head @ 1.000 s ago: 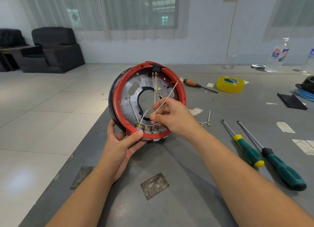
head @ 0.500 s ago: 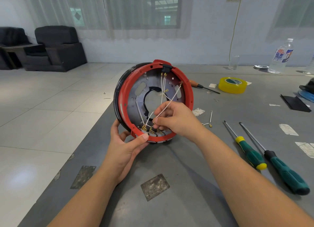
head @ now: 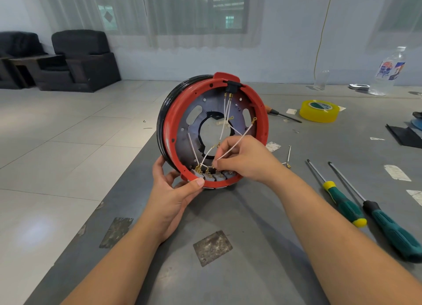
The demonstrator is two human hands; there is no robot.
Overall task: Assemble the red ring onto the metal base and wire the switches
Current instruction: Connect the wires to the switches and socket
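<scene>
The grey table (head: 251, 270) carries everything. On it, near the left edge, the red ring (head: 170, 131) already sits around the metal base (head: 182, 133), the pair stood on edge facing the person. The left hand (head: 173, 197) steadies it from below, thumb curled over the ring's lower rim, fingers behind. The right hand (head: 246, 161) pinches a thin white wire (head: 237, 142) at its lower end, just above the row of switches (head: 213, 174) at the bottom of the ring.

To do this step well, I judge the terminal should be pushed straight onto its tab while the left thumb braces the ring, keeping the other loose wires clear.

Right of the ring lie two green screwdrivers (head: 370, 213). Farther off are a yellow tape roll (head: 319, 111) and a plastic bottle (head: 388, 72); its contents cannot be told.
</scene>
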